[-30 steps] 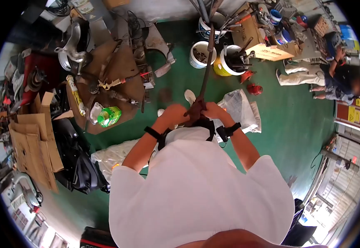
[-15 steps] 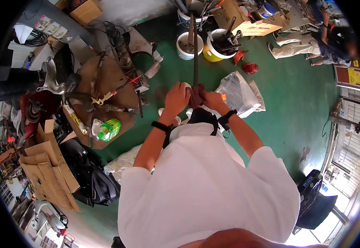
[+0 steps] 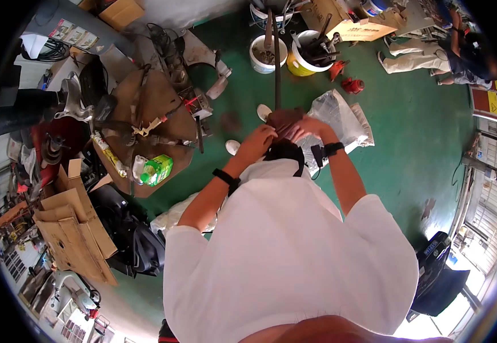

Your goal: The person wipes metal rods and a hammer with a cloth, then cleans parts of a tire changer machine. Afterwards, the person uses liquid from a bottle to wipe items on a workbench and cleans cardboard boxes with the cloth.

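A brown cloth is in front of my waist, around or against the lower end of a long dark bar. The bar runs away from me toward the buckets. My left hand has its fingers curled at the cloth's left edge. On the other side, my right hand grips the cloth, its fingers reaching over it. Folds of cloth hide the near end of the bar, and part of my fingertips cannot be made out.
A white bucket and a yellow bucket of tools stand ahead. Plastic sheeting lies to the right. On my left, a brown machine table bears a green bottle. Another person stands far right.
The cloth was bunched tightly around the bar between both closed hands. It is now spread wider, and my hands are farther apart and lower. My head view has shifted slightly.
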Motion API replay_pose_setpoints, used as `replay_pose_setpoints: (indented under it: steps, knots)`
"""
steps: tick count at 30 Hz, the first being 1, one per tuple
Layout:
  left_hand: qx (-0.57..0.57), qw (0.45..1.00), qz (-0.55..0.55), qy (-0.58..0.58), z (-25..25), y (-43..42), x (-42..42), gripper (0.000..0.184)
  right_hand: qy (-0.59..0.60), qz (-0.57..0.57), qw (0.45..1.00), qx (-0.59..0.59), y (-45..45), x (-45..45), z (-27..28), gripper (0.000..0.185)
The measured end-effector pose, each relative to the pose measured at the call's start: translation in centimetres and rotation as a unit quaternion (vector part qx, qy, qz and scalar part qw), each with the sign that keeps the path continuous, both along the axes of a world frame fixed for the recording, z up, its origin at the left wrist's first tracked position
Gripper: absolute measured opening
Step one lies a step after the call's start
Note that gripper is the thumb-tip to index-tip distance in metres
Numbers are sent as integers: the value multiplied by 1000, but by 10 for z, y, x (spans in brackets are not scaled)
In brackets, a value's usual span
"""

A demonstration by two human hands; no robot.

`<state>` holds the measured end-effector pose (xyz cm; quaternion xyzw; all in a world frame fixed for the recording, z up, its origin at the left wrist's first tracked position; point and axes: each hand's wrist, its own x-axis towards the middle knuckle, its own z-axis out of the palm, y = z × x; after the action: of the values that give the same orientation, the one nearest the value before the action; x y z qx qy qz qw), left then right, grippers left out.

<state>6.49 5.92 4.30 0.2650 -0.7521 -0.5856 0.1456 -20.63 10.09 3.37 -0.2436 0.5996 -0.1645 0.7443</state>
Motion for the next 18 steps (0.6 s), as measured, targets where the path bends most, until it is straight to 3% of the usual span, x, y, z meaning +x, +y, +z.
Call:
replay_pose_setpoints:
  steps: [1,2,4,5,7,9,11,13,14,15,16,18]
  knots:
    - [-20,1000,21,-3,5,-5,-6,28,59,-72,995,-21,-2,-7,-6,36]
    - [-17,1000,15,-2,14,-12,-13,28,95,-115,988,-44,-8,-4,-6,36]
    - [-163,984,60,41,29,-16,-24,39,132,-158,977,-60,-16,10,-19,36]
    - [-160,985,57,40,33,-12,-26,39,118,-168,975,-89,-20,19,-38,36]
    - [-121,991,23,-54,37,-13,-28,57,101,-181,971,-121,-30,32,-79,36]
    - [-94,993,3,-73,18,-8,-27,63,239,-162,935,-206,-30,44,-112,33]
    - [-66,994,-19,-90,-3,2,-25,69,201,-191,949,-149,-26,55,-69,34]
    - [-119,993,-7,4,-13,10,-21,67,161,-216,959,-91,-19,53,-58,35]
    - [-121,993,-10,3,7,6,-20,67,194,-131,964,-129,-18,43,-69,39]
    - [-52,998,-33,-14,27,0,-17,60,225,-45,959,-166,-16,37,-81,44]
    - [17,998,-54,-31,43,-4,-14,54,226,-48,958,-168,-16,40,-53,44]
    - [-24,997,-62,-35,42,-8,-7,48,114,28,979,-166,-20,60,49,46]
